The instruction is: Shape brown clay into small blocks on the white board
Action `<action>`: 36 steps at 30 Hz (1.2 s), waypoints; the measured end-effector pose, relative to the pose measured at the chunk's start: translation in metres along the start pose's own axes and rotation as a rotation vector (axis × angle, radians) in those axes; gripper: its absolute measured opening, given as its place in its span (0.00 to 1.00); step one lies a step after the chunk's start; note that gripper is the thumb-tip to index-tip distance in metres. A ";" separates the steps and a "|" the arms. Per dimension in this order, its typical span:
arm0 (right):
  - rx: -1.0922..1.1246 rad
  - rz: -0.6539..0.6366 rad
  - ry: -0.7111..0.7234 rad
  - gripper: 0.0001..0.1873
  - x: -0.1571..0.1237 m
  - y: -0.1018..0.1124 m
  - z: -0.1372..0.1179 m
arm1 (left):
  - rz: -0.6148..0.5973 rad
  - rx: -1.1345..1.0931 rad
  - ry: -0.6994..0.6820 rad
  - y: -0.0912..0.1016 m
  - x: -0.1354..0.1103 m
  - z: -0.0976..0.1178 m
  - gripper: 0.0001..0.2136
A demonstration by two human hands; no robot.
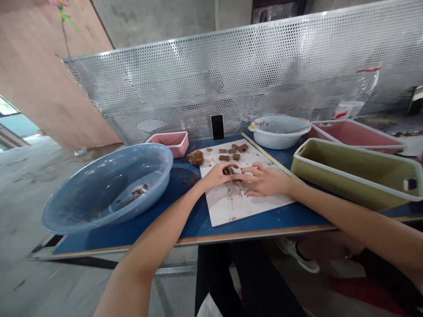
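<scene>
Over a white board (220, 209) smeared with brown crumbs, my two hands meet. My left hand (216, 175) is curled around a brown clay-like piece (228, 171), its fingers partly hiding it. From the right comes my right hand (262, 181), fingers spread, with the longest fingertips reaching to the piece and the left fingertips. Just beyond lie several small brown blocks (235, 156) and loose pieces. A rough brown lump (195, 157) rests at the board's upper left edge.
A large blue basin (109, 171) stands left, overhanging the table. Behind are a pink tub (178, 147), an upright phone (217, 127) and a white basin (277, 138). An olive trough (350, 176), a pink trough (360, 132) and a wooden strip (264, 152) lie right. A perforated metal screen (165, 88) closes the back.
</scene>
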State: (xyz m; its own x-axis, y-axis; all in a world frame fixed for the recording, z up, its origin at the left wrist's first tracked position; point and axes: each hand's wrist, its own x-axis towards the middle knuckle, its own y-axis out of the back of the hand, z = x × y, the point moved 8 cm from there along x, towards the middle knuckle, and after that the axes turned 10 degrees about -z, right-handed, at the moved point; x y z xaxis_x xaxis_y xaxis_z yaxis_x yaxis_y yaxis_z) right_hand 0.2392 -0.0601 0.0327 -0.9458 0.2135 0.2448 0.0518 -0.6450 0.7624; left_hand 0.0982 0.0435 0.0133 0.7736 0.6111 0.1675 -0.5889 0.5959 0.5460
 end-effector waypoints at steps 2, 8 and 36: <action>-0.037 0.018 0.000 0.22 0.000 0.002 0.000 | -0.002 -0.003 -0.006 0.000 0.000 0.001 0.27; -0.020 0.036 0.012 0.21 0.000 0.006 -0.001 | 0.007 0.004 -0.008 0.000 0.000 0.001 0.26; -0.026 0.039 -0.019 0.21 0.001 0.008 0.002 | -0.004 -0.018 0.000 -0.001 0.001 0.000 0.26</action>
State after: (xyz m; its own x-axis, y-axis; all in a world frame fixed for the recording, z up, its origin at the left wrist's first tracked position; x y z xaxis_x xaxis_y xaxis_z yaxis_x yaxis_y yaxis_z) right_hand 0.2394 -0.0636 0.0396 -0.9369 0.2012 0.2859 0.0802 -0.6723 0.7359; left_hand 0.0994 0.0435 0.0127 0.7758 0.6088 0.1655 -0.5902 0.6076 0.5316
